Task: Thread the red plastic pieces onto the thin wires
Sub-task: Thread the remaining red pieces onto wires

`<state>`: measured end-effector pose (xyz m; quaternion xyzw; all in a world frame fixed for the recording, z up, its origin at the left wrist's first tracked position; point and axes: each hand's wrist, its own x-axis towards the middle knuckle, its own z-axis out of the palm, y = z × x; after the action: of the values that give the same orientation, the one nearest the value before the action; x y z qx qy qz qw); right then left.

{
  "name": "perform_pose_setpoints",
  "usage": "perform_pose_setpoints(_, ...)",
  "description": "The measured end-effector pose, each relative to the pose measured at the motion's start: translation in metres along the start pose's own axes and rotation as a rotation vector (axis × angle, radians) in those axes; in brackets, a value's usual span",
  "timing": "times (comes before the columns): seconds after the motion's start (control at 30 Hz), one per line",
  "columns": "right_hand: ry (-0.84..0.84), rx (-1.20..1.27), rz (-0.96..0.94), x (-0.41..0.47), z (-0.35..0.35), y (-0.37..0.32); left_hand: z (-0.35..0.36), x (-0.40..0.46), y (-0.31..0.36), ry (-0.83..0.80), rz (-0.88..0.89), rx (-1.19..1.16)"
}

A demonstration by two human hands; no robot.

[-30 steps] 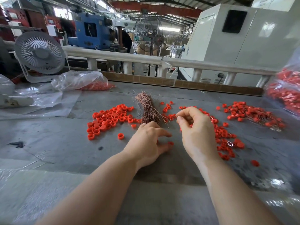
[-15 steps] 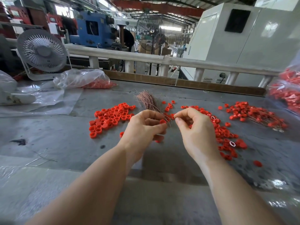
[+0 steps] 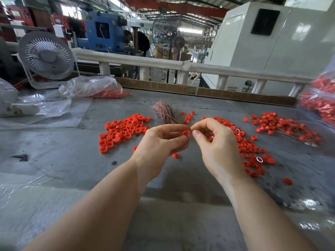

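Note:
My left hand pinches a small red plastic ring between thumb and fingers, held above the grey table. Right beside it, my right hand pinches a thin wire whose tip meets the ring. A bundle of thin copper wires lies just behind my hands. Loose red rings lie in a pile at the left and in a strip at the right. Farther right lies a heap of rings with wires through them.
A clear bag of red rings lies at the back left beside a white desk fan. Another bag of red pieces hangs at the right edge. Plastic sheeting covers the left of the table. A white rail runs behind.
My left hand picked a red ring off the table and rose with it. Both hands came together, and the wire's tip now meets the ring.

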<state>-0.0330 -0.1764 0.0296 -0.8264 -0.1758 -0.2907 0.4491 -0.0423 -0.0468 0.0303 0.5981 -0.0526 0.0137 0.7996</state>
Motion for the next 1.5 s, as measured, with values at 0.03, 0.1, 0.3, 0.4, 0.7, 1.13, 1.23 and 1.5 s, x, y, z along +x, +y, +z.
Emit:
perform_pose_setpoints(0.03, 0.001, 0.002, 0.002, 0.0001, 0.0002, 0.0000, -0.0002, 0.0000, 0.0001, 0.002, -0.001, -0.003)
perform_pose_setpoints(0.1, 0.003, 0.006, 0.007, 0.0001, -0.0001, 0.0000, 0.0002, -0.0001, 0.0007, 0.002, -0.004, -0.012)
perform_pose_setpoints(0.3, -0.006, 0.000, 0.004, -0.0003, -0.0006, -0.0012, 0.0004, -0.0006, 0.0017, 0.000, -0.010, -0.023)
perform_pose_setpoints(0.4, -0.021, -0.006, 0.009, -0.0004, -0.0009, -0.0009, 0.0010, -0.0015, 0.0022, 0.004, -0.001, -0.005)
perform_pose_setpoints(0.7, -0.042, -0.035, -0.011, -0.0013, -0.0014, -0.0006, 0.0021, -0.0014, -0.0008, 0.006, -0.026, 0.024)
perform_pose_setpoints(1.13, -0.060, -0.025, 0.004, -0.0020, -0.0012, -0.0007, 0.0005, 0.0009, -0.0050, 0.012, 0.016, 0.115)
perform_pose_setpoints(1.23, -0.059, -0.030, 0.006, -0.0020, -0.0009, -0.0010, 0.0014, 0.0007, -0.0063, 0.003, 0.059, 0.221)
perform_pose_setpoints(1.5, -0.059, -0.026, 0.010, -0.0018, 0.0007, -0.0010, 0.0017, 0.0008, -0.0057, 0.022, 0.137, 0.411)
